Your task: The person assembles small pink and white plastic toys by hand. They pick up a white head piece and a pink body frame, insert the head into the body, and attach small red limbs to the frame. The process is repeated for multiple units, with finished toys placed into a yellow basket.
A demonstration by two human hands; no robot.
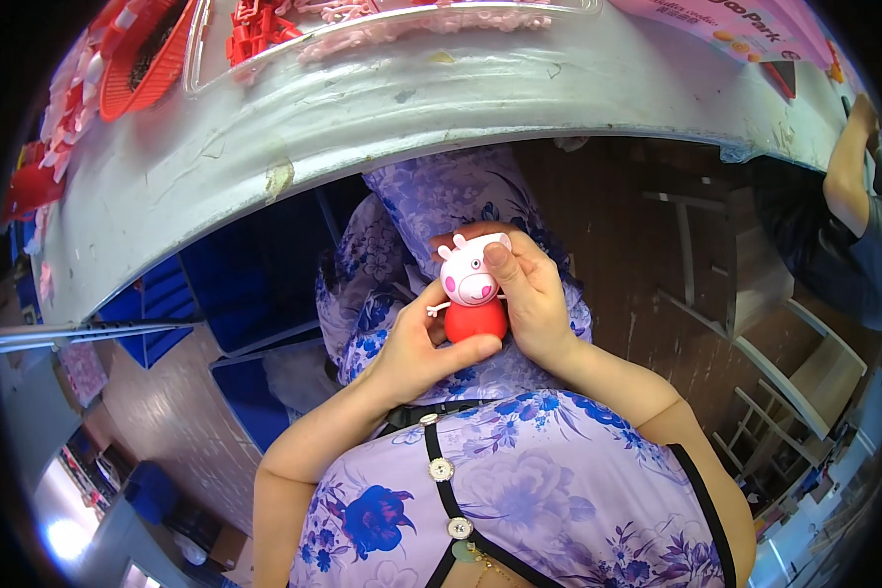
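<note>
A small toy pig figure [476, 284], with a pink head, thin white arms and a red rounded body, is held upright over my lap. My left hand [419, 338] wraps round the lower part, its thumb across the front of the red body. Around the head closes my right hand [536, 289], with the thumb pressed on the side of the head near an ear. Both hands touch the figure at once. The fingers behind the toy are mostly hidden.
A pale worktable [392, 108] curves ahead of me, carrying a clear tray [309, 44] of pink and red plastic parts, a red basket [147, 64] and a pink printed bag [730, 27]. Blue crates [235, 284] stand underneath. Wooden stools [794, 372] and another person's arm [846, 176] are at right.
</note>
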